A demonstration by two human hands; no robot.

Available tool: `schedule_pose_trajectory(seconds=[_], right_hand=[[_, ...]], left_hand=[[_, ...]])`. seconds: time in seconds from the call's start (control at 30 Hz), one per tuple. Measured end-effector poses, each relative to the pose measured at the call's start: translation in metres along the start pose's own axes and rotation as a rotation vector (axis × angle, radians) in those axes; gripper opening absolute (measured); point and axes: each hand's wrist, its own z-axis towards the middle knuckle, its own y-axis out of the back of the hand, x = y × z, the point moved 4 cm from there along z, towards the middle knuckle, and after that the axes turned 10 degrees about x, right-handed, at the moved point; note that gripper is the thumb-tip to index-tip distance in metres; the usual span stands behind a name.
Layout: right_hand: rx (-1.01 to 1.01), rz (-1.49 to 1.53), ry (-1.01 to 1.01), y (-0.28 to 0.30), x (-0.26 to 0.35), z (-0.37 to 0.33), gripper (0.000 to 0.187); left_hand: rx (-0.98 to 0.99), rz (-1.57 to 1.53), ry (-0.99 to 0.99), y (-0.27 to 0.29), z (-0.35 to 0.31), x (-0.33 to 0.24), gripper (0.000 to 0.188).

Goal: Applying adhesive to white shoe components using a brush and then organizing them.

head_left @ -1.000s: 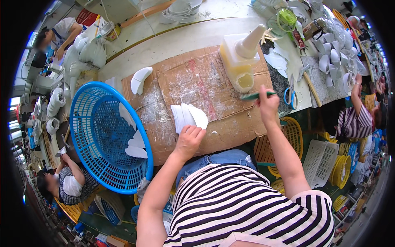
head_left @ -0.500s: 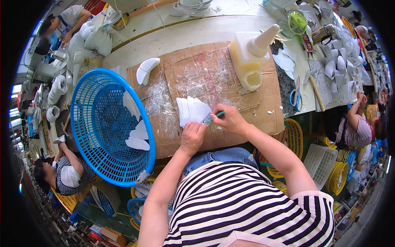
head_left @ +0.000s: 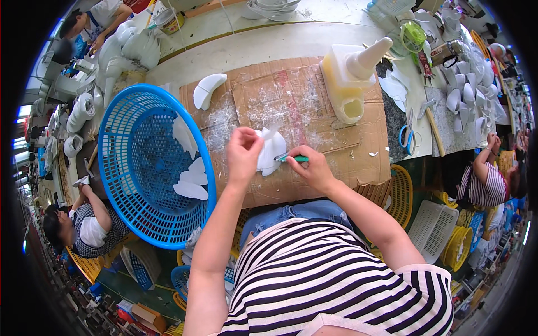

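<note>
Fanned white curved pieces (head_left: 271,150), thin and flat, lie on the worn cardboard sheet (head_left: 330,162) before me. My right hand (head_left: 314,167) pinches a small brush (head_left: 292,158) with a green handle, its pale tip touching the pieces' right edge. My left hand (head_left: 244,154) is raised at their left side, thumb and fingers closed together. Whether a piece is between those fingertips I cannot make out. Farther back, a squat translucent bottle (head_left: 344,84) with yellowish liquid and a white cone spout stands on the cardboard. Another white curved piece (head_left: 209,89) lies toward the far left.
A large blue basket (head_left: 208,168) tilts at the left, several white pieces inside. Blue-handled scissors (head_left: 409,135) and a wooden-handled hammer (head_left: 435,130) lie at the right. White curved parts (head_left: 465,92) are heaped beyond them. Other people work on both sides.
My left hand has lifted off the pieces and moved left and farther back. The pieces have shifted and turned. My right hand stays near their right edge with the brush.
</note>
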Motion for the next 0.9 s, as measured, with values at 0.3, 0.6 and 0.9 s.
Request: schedule_pose_trajectory(seconds=[0.3,0.6,0.9], right_hand=[[-0.282,-0.069,0.053,0.0,-0.009,0.029,0.011],[-0.305,-0.071,0.072,-0.018,-0.011,0.001,0.013],[-0.091,0.024,-0.007,-0.027,-0.019,-0.009,0.012]], left_hand=[[-0.776,1.054,-0.636,0.151,-0.026,-0.109,0.022],[-0.26,1.014,-0.019,0.167,0.005,-0.011,0.051],[-0.357,0.965,-0.41,0.107,0.001,-0.097,0.029]])
